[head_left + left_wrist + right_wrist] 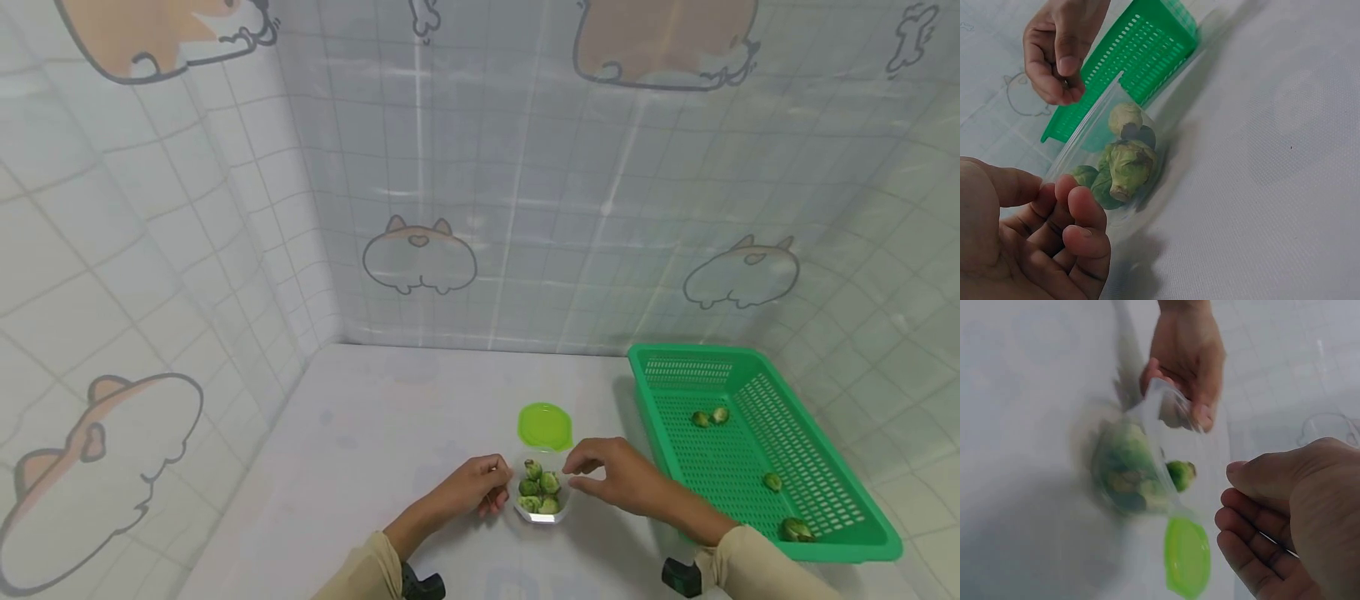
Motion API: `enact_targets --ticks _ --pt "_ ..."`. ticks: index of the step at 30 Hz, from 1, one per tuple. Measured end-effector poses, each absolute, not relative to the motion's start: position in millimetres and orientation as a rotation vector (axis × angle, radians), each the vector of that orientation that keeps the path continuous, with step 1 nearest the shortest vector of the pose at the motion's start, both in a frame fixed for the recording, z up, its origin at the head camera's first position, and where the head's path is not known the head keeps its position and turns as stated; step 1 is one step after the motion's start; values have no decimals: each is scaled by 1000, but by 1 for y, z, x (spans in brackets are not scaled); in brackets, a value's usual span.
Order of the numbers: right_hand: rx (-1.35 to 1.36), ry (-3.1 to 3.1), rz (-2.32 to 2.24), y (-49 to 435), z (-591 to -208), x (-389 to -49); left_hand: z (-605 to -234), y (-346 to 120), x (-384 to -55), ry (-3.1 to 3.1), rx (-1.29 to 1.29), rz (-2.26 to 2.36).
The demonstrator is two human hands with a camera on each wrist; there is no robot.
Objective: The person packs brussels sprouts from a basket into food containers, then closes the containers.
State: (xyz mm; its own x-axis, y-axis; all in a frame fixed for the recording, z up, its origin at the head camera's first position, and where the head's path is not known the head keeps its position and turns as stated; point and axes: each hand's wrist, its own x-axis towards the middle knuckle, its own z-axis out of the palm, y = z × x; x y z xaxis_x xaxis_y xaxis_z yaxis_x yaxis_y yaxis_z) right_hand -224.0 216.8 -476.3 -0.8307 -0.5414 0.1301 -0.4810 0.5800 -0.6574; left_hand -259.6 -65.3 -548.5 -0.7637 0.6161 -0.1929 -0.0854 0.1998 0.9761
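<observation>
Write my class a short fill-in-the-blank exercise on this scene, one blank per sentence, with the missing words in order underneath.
1. The clear container is held by the person's ____ hand.
2. The other hand, beside the container, is holding ____.
3. A flat, lime-green ____ lies on the table, just beyond the container.
4. Some Brussels sprouts lie in the green basket, on the person's ____ side.

Missing words: left; nothing; lid; right.
</observation>
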Motion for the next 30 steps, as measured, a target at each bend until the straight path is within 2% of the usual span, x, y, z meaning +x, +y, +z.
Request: enact_targets --ticks 20,30 --pt "-529 3014 -1181 295 -452 -239 -553 -67 -262 1914 482 1609" --pt "-390 3097 -1147 347 -465 -254 -552 -67 -261 1913 478 1615"
